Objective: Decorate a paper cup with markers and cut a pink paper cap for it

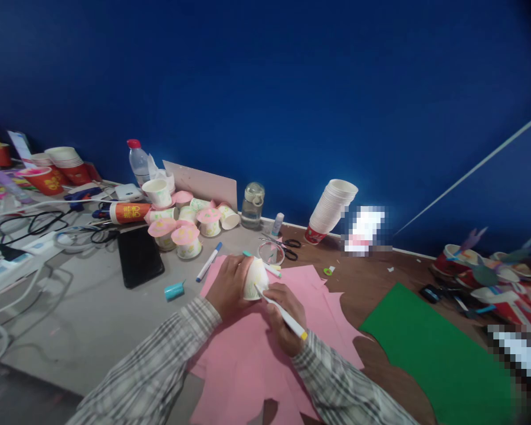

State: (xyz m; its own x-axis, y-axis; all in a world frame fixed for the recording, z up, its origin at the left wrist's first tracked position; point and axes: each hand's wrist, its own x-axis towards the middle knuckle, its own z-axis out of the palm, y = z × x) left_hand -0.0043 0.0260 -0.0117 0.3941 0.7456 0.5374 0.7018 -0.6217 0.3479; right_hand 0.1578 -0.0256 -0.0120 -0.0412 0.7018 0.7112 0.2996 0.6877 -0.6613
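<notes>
White paper cup [259, 281] is tipped up just above the pink paper [239, 372], mid-surface on my feed. My left hand [230, 288] is curled around its side, and my right hand [281, 332] pinches a white marker [287, 319] with a yellow end, tip right at the cup wall. Thin cup, so I reckon squeezing too hard on the left could dent it, while a loose hold would let it roll under the tip and smear a line. Overshoot and the ink probably lands on the pink paper. A green-ended marker [274, 271] lies just behind the cup, easy to knock if my knuckles swing wide. Past that sit a tape roll [271, 261] and scissors [291, 250]; pink-topped cups [186, 235] crowd together farther left, likely to topple if a sleeve catches them.
</notes>
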